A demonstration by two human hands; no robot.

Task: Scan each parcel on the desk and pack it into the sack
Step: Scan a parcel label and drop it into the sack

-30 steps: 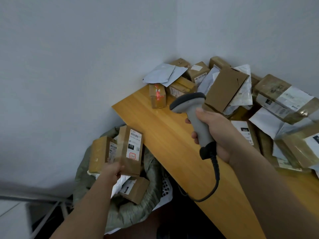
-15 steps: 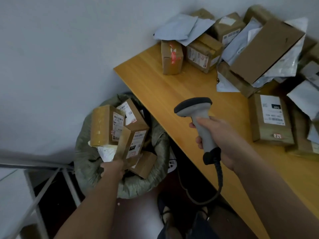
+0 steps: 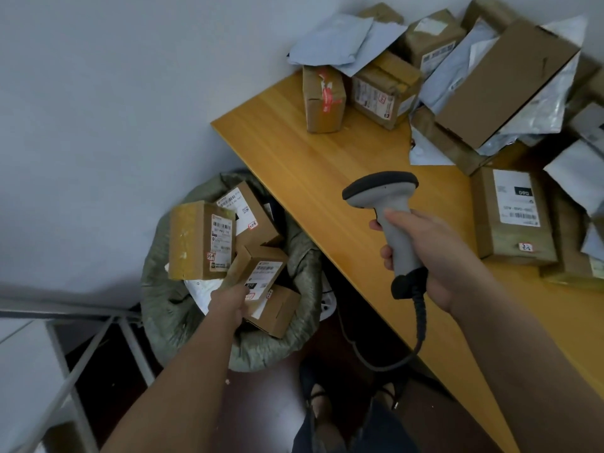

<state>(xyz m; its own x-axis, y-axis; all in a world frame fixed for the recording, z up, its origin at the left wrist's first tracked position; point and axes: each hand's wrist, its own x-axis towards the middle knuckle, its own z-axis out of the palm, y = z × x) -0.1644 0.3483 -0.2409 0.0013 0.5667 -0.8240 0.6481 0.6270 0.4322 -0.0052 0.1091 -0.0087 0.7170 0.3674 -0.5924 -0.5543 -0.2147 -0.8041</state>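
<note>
Packing is the step we judge underway: our left hand (image 3: 228,300) grips a small parcel (image 3: 258,273) over the sack (image 3: 183,308) beside the table's (image 3: 310,165) left edge, our right hand (image 3: 434,253) clasps the scanner (image 3: 389,210), and release comes next.

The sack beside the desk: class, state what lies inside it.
The sack holds several brown cardboard boxes and something white. The left hand lowers another small box onto them. Whatever lies beneath that pile is covered.
</note>
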